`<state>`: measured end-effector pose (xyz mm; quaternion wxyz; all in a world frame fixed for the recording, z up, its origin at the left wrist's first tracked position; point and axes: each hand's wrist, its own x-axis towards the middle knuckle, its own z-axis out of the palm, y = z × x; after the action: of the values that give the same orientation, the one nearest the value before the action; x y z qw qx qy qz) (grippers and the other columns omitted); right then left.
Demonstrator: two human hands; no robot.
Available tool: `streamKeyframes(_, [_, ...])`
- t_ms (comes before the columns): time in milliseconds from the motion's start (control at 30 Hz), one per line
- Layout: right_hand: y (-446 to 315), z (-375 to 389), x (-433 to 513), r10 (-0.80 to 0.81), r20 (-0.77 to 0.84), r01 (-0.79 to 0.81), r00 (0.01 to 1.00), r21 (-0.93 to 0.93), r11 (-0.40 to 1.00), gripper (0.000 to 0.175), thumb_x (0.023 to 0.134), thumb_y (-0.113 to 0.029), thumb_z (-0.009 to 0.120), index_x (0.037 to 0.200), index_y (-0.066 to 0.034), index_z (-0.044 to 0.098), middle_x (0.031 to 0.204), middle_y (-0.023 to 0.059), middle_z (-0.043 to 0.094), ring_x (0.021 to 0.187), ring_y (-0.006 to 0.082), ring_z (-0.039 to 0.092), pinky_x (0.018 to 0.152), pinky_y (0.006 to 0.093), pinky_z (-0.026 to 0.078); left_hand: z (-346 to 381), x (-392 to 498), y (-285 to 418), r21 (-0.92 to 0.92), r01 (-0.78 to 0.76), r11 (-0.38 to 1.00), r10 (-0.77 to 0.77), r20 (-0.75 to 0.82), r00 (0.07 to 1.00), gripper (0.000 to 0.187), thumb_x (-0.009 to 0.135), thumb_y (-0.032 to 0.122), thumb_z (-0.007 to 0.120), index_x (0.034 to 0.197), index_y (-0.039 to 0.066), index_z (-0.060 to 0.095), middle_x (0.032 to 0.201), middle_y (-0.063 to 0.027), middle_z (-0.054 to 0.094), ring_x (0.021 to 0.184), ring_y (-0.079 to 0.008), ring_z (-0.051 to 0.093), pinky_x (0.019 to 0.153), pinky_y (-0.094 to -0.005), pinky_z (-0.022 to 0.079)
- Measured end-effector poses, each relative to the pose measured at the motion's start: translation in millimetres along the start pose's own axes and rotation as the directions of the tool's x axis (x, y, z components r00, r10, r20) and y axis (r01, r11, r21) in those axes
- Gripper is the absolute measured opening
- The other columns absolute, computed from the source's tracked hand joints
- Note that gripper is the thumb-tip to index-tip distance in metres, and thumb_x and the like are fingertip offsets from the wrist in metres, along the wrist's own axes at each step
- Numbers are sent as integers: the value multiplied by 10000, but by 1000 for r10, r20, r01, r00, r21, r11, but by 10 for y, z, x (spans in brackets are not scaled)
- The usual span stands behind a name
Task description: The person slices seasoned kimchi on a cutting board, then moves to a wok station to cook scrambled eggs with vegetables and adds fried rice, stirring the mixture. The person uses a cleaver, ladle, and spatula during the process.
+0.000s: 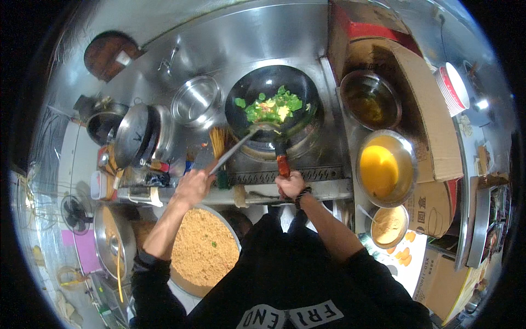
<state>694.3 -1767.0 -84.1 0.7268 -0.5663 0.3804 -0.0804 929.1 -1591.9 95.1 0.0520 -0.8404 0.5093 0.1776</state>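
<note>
My left hand [192, 187] grips the handle of a long metal ladle [232, 150]. The ladle's bowl dips into a black wok [302, 80] on the stove. My right hand [291, 185] is closed around the wok's handle [282, 164], which is reddish brown at its end. Green leaves [291, 100] lie in the wok with yellow pieces [282, 112] that look like egg. Some of the food near the ladle's bowl is hidden by it.
A steel bowl [196, 100] and several stacked pans [131, 135] stand left. Rightward are a bowl of dark liquid [372, 100], a bowl of yellow liquid [380, 170] and cardboard [431, 135]. A large tub of tan crumbly food [203, 251] sits below my left arm.
</note>
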Motion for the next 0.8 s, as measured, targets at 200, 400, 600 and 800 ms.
streamKeyframes(200, [639,300,230,-83,-249,-53,965,-494,868,315,883,-309,703,1008,-27,640,655,88,695,649,262,733,643,423,581,356,1288,295,-95,68,993,-88,-221,971,281,1038,202,496,1047,32,719,910,-249,716,911,-443,707,851,-533,580])
streamKeyframes(400, [197,-246,-501,-91,93,117,991,-316,942,576,939,-497,715,1102,51,638,878,190,721,836,290,716,761,412,563,-2,796,338,154,-85,984,76,68,995,564,1070,268,509,1618,248,377,801,-192,709,756,-346,735,706,-506,612])
streamKeyframes(600, [1200,-621,-885,154,-314,-93,937,201,975,311,1060,-185,581,1169,106,600,865,195,738,775,263,756,671,387,609,-387,916,-409,225,-127,966,135,-21,991,517,1028,150,520,1543,123,481,865,-195,721,750,-394,723,715,-508,603])
streamKeyframes(800, [549,-434,-578,42,-331,-77,943,-96,992,342,1048,-206,600,1197,102,614,747,158,742,645,216,743,620,311,608,152,1376,-13,44,-121,992,119,43,992,584,1049,189,446,1619,122,334,941,-253,727,869,-409,737,744,-544,588])
